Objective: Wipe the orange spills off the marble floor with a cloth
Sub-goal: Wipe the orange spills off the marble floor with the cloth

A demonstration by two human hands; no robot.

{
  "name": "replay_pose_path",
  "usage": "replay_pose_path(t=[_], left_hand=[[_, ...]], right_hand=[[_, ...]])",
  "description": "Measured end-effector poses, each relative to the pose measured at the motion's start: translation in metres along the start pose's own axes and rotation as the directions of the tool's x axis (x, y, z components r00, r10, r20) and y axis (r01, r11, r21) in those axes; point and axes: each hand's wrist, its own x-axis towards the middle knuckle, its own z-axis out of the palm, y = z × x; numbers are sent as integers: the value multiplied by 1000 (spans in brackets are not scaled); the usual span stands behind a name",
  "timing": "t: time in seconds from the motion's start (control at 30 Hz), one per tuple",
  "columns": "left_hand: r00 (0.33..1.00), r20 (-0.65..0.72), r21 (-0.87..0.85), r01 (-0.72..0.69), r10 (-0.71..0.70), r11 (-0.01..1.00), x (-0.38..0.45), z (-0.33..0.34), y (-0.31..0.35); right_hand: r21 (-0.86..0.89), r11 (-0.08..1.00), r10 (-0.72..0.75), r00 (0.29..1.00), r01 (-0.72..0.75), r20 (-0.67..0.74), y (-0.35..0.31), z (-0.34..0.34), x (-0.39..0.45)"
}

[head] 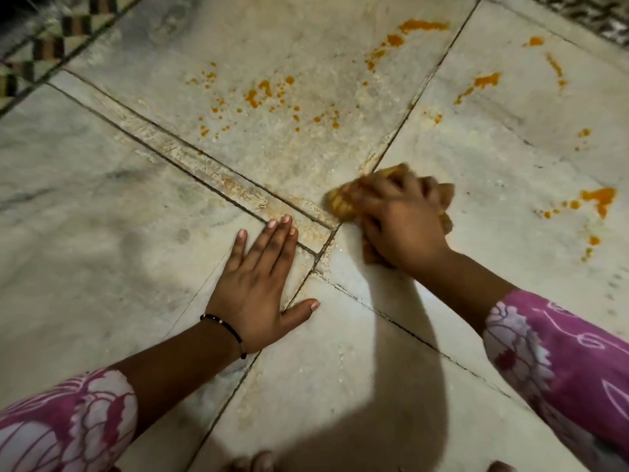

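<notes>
My right hand (401,223) grips a crumpled, orange-stained cloth (342,201) and presses it on the marble floor (102,199) where two tile seams meet; the hand is motion-blurred. My left hand (260,284) lies flat on the floor with fingers straight, just left of the cloth. Orange spills lie beyond the cloth: a scatter of drops (265,97) on the middle slab, streaks (408,32) further back, and blotches (595,199) to the right. A pale orange smear (218,175) runs along the narrow strip by the seam.
A patterned checkered border (47,46) runs along the far left edge of the floor, and a dark patterned edge (599,15) shows at the top right. My toes (262,463) show at the bottom edge. My shadow covers the floor near me.
</notes>
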Motion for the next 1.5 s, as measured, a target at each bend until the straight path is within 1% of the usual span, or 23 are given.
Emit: replay_pose_path(t=[0.07,0.1,0.2,0.3,0.37,0.4,0.47,0.53,0.6,0.67,0.77,0.8,0.87,0.93,1.0,1.07,1.1,1.17,1.23,1.27,1.3,1.4,1.5], left_hand=[[1000,-6,-14,-9,8,1000,0,0,-1],[1000,-4,-15,-14,14,1000,0,1,-1],[998,51,15,-44,44,999,3,-9,-1],[962,261,198,-140,85,970,16,-45,2],[888,457,335,-223,49,915,32,-73,8],[838,546,384,-253,3,888,40,-85,13],[785,619,438,-325,-19,838,62,-102,28],[778,627,474,-429,48,769,85,-108,49],[789,596,468,-492,149,734,106,-108,75],[799,548,420,-519,248,744,125,-98,105],[839,425,319,-489,339,812,141,-71,134],[859,376,271,-460,347,846,144,-62,143],[907,296,142,-352,300,925,144,-45,157],[947,219,22,-247,237,969,142,-29,164],[958,175,-46,-223,228,974,143,-13,172],[965,116,-19,-236,236,972,142,1,178],[970,77,8,-232,230,973,141,5,180],[977,36,41,-211,210,977,140,11,183],[977,19,53,-212,211,976,139,12,183],[978,12,58,-209,209,976,139,12,183],[978,10,63,-207,207,976,140,12,183],[979,25,66,-204,203,977,140,12,185],[978,8,48,-207,207,977,140,12,185]], right_hand=[[-2,979,-204,979,204,23,3,-6,-33],[-3,963,-268,962,269,51,13,-12,-53],[-58,930,-343,914,362,216,69,-40,-100],[-172,853,-389,821,492,417,125,-61,-117],[-214,787,-417,754,579,508,142,-70,-120],[-218,758,-439,728,615,526,147,-70,-120],[-209,744,-462,715,635,525,151,-66,-122],[-164,812,-431,765,560,479,152,-57,-125],[-91,909,-339,847,408,410,142,-44,-126],[-22,975,-200,915,222,350,121,-30,-131],[42,999,17,975,-27,223,84,-16,-139],[60,994,83,977,-97,198,78,-13,-143],[101,978,163,973,-180,161,69,-10,-160],[118,978,150,976,-169,156,71,-12,-188],[90,987,119,982,-133,144,93,-16,-217],[33,981,183,972,-190,145,133,-20,-241],[14,961,272,950,-277,151,153,-25,-246],[-21,879,474,869,-476,140,185,-32,-239],[1,796,602,792,-605,98,203,-32,-216],[6,784,617,781,-621,97,203,-29,-202],[4,803,593,799,-596,99,198,-27,-190],[1,924,381,920,-382,92,160,-21,-184],[73,961,259,961,-266,95,147,-26,-227]])
